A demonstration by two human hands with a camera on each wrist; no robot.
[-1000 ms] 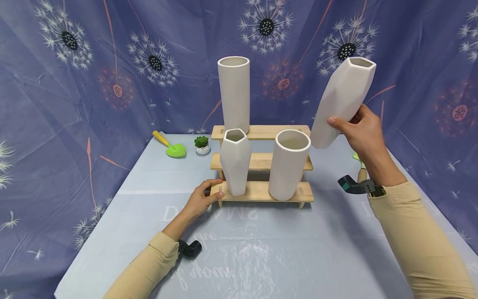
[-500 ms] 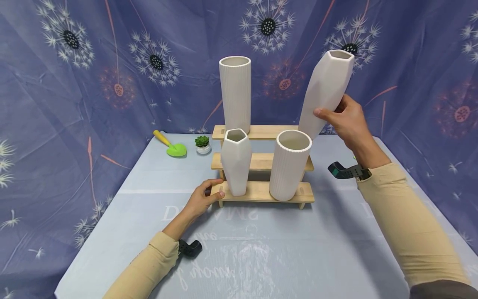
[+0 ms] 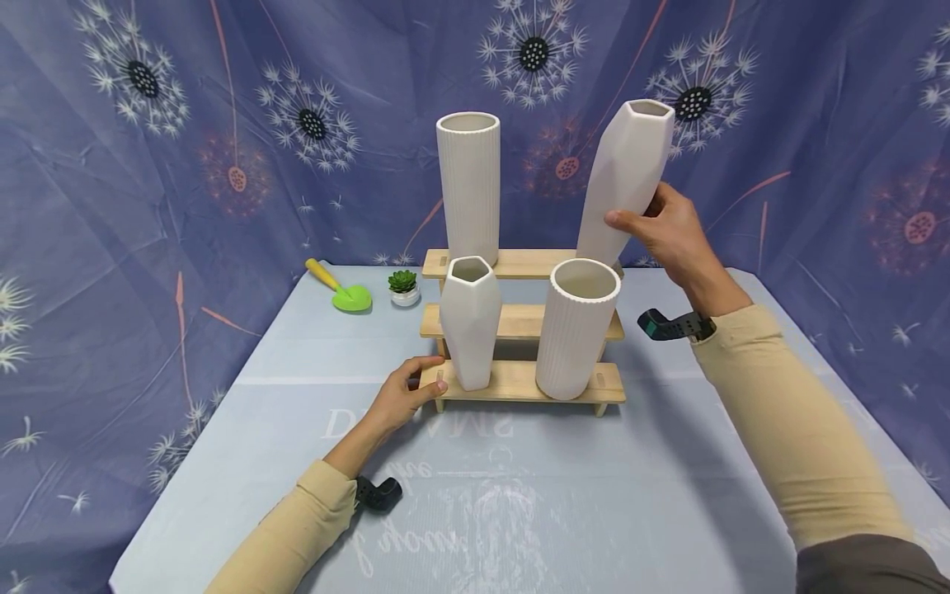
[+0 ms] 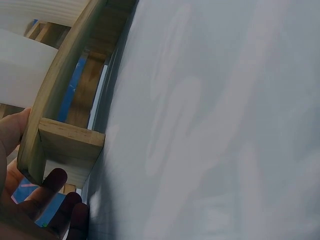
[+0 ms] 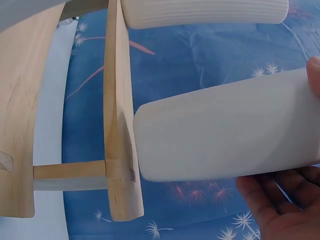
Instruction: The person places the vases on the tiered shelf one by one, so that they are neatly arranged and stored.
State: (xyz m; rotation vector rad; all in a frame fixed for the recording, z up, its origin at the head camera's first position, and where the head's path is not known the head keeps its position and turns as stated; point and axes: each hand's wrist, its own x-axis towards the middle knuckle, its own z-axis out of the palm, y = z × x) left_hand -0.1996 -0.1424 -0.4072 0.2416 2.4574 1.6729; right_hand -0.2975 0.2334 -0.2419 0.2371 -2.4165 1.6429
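Note:
My right hand point(image 3: 660, 227) grips a tall white faceted vase point(image 3: 627, 169) by its lower half, thumb in front. The vase tilts to the right, its base at the right end of the top tier of a wooden three-tier stand point(image 3: 519, 262). In the right wrist view the base point(image 5: 142, 142) is right at the board. My left hand point(image 3: 401, 396) holds the left end of the bottom tier, thumb on top and fingers beneath. Beside it stands a smaller faceted vase point(image 3: 469, 322). A ribbed vase point(image 3: 575, 338) stands right of that, and a taller ribbed vase point(image 3: 469, 190) on the top tier's left.
A green toy shovel point(image 3: 350, 298) with a yellow handle and a small potted succulent point(image 3: 403, 287) lie left of the stand on the pale table point(image 3: 475, 511). A blue dandelion-print curtain point(image 3: 371, 99) hangs behind and at both sides.
My right hand has carried the tall faceted vase leftward, from beside the stand to over the top tier's right end, and it leans less. The left hand has stayed on the stand.

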